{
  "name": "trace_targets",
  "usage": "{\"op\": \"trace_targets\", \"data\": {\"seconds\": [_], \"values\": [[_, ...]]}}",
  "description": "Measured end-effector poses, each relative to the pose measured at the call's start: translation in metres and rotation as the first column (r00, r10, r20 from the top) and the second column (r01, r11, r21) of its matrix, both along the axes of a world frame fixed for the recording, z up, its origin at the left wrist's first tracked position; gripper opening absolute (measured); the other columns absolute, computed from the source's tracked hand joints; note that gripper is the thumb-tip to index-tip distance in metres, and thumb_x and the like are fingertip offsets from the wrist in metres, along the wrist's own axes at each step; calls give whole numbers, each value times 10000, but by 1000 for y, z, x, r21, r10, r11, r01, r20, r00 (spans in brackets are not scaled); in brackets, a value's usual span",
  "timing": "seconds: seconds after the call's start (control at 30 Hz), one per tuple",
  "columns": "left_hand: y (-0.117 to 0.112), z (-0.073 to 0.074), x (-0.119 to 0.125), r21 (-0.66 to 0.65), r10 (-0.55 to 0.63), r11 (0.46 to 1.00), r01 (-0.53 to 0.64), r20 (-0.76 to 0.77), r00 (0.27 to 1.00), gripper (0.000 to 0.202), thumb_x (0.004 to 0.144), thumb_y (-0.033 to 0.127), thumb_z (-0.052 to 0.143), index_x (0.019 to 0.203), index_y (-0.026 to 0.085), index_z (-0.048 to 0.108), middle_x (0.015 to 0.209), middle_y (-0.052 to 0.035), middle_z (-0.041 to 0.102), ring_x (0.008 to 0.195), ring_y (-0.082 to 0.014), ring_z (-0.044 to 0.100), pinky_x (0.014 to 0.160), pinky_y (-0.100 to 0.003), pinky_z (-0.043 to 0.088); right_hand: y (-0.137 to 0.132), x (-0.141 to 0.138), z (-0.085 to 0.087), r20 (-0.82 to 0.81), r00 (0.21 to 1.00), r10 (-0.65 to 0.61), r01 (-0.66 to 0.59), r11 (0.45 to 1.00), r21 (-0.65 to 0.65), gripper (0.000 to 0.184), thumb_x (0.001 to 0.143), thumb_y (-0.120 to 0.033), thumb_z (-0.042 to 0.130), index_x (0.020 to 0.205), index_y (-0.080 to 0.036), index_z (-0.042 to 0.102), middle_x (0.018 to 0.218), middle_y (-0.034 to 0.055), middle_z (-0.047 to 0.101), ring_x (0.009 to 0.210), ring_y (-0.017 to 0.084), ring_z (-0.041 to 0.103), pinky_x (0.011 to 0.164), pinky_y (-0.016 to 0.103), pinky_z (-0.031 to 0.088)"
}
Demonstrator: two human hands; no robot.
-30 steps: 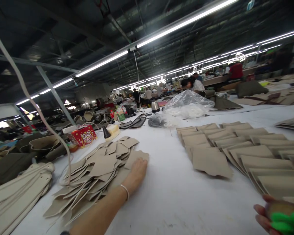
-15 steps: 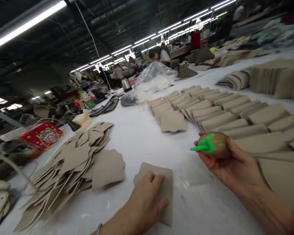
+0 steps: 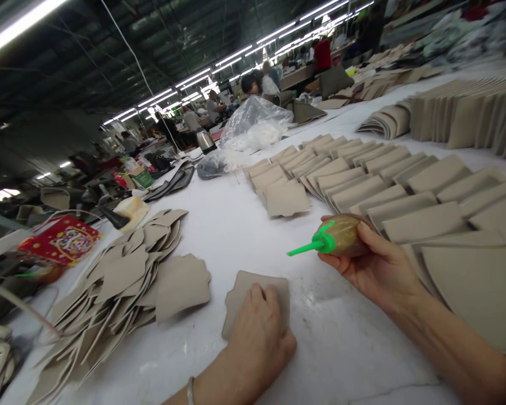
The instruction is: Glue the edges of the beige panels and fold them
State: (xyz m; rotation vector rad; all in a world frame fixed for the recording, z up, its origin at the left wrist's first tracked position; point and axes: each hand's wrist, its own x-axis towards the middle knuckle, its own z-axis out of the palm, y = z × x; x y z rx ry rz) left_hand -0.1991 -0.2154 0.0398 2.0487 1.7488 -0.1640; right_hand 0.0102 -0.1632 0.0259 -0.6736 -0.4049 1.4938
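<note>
My right hand (image 3: 375, 264) is wrapped round a rounded squeeze bottle (image 3: 346, 233) with a bright green nozzle, tilted so that its tip points left and slightly down above the table. My left hand (image 3: 259, 334), fingers curled, grips a flat taupe leather-like piece (image 3: 240, 295) by its right side. This piece lies on the white table and has a wavy left edge; the hand hides its lower right part. The nozzle tip stays apart from the piece, above and to its right.
To the left lies a loose heap of similar pieces (image 3: 126, 275). Overlapping rows of them (image 3: 354, 185) spread across the right side, with an upright stack (image 3: 459, 112) behind. A red patterned box (image 3: 61, 239), a clear plastic bag (image 3: 257, 124) and a kettle (image 3: 205, 140) stand farther off.
The bottle has come left towards my left hand, its nozzle now showing at fuller length. The left hand has shifted on the piece, which is turned slightly. The whole view has moved a little.
</note>
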Motion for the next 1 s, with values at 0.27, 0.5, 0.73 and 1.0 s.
{"op": "trace_targets", "data": {"seconds": [0.27, 0.5, 0.73, 1.0], "values": [[10, -3, -3, 87, 49, 995, -42, -70, 996, 387, 733, 33, 501, 1094, 105, 620, 1074, -195, 586, 973, -333, 573, 857, -415, 445, -1, -3, -2, 33, 999, 33, -35, 998, 58, 268, 745, -332, 790, 981, -211, 745, 1032, 72, 741, 888, 265, 717, 676, 353, 627], [24, -1, -54, 152, 65, 985, -82, 109, 992, 509, 819, 57, 461, 1282, 199, 615, 933, -150, 666, 870, -325, 628, 848, -423, 449, -3, -2, -6, 85, 995, 47, -54, 996, 76, 336, 740, -332, 811, 1041, -208, 728, 1062, 58, 724, 919, 266, 702, 697, 362, 634], [27, -13, -76, 225, 141, 958, -177, 168, 976, 474, 827, 101, 475, 1269, 164, 633, 792, -158, 681, 757, -358, 654, 796, -481, 473, -4, -14, -16, 299, 951, 81, -98, 994, 42, 514, 677, -373, 858, 1145, -262, 676, 1077, 59, 720, 922, 263, 700, 765, 351, 617], [32, -14, -97, 132, 71, 980, -150, 471, 879, 494, 827, 148, 461, 1267, 253, 658, 951, -85, 741, 903, -287, 661, 875, -363, 470, -17, -31, -6, 824, 561, -85, -67, 987, 147, 697, 627, -501, 850, 1239, -317, 572, 1051, 46, 683, 931, 299, 668, 858, 399, 553]]}}
